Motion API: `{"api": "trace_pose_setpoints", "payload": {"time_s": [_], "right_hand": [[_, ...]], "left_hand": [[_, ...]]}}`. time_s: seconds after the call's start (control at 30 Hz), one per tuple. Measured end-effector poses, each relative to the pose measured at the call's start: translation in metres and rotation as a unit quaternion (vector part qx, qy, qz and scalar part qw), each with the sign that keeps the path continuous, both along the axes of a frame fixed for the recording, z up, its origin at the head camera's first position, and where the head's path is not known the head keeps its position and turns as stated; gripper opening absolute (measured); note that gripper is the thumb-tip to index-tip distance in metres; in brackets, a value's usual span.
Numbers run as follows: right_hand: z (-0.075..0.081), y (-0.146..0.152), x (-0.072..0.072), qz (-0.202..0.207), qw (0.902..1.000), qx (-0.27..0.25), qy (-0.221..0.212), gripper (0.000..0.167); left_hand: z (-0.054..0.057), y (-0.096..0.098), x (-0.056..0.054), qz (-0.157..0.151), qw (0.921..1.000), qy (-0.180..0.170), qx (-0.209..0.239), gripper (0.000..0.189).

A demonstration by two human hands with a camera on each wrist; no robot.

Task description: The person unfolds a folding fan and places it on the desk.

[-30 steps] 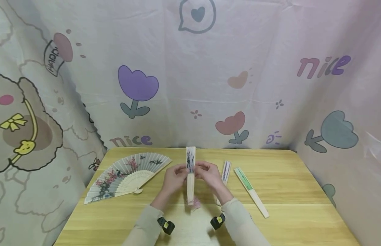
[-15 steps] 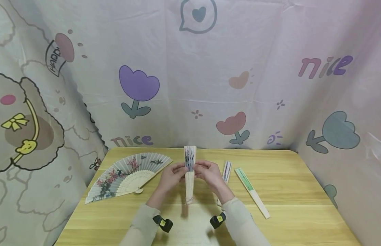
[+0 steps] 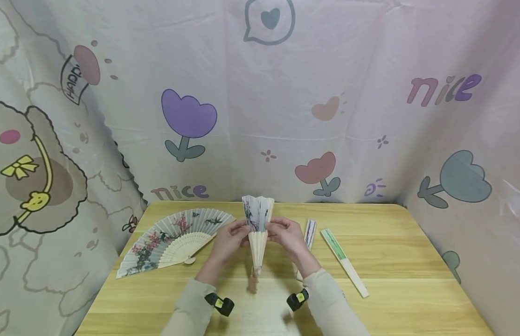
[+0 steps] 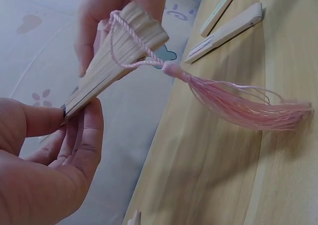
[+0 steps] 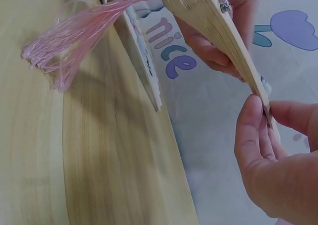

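Between both hands stands a partly spread folding fan [image 3: 257, 219], held upright over the table with its printed paper end up. My left hand [image 3: 231, 237] pinches its left edge between thumb and fingers. On the opposite edge, my right hand [image 3: 286, 234] pinches with thumb and fingers. From the fan's narrow end hangs a pink tassel [image 4: 233, 103] on a looped cord, also plain in the right wrist view. The pale ribs [image 5: 208, 21] fan out slightly in the right wrist view.
A fully spread fan [image 3: 176, 242] with pink blossoms lies at left on the wooden table [image 3: 394, 252]. Right of the hands lie a folded purple-patterned fan [image 3: 309, 233], partly hidden by the right arm, and a folded green fan [image 3: 343, 262]. A printed curtain [image 3: 260, 116] hangs behind.
The fan between my hands was folded nearly flat and now spreads into a narrow wedge. My left hand has shifted slightly left; the right hand has barely moved.
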State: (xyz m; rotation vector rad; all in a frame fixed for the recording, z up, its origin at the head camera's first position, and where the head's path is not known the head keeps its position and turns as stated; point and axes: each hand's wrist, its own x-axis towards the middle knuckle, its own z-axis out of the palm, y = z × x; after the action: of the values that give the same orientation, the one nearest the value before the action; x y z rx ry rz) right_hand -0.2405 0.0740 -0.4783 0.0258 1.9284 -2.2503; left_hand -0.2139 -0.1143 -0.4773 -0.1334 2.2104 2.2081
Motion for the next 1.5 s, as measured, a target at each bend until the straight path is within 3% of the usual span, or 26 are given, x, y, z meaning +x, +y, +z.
{"api": "trace_pose_setpoints", "payload": {"time_s": [0.57, 1.1, 1.5], "right_hand": [[-0.002, 0.002, -0.004, -0.049, 0.9977, -0.044, -0.013, 0.022], [-0.004, 0.008, -0.009, -0.075, 0.9944, -0.071, -0.024, 0.011], [0.000, 0.010, -0.010, -0.091, 0.9923, -0.076, -0.033, 0.006]], "left_hand": [[-0.007, -0.009, -0.003, 0.032, 0.9946, -0.029, 0.094, 0.042], [-0.012, -0.016, -0.009, 0.066, 0.9870, -0.015, 0.146, 0.043], [-0.010, -0.021, -0.005, 0.079, 0.9823, -0.008, 0.169, 0.048]]}}
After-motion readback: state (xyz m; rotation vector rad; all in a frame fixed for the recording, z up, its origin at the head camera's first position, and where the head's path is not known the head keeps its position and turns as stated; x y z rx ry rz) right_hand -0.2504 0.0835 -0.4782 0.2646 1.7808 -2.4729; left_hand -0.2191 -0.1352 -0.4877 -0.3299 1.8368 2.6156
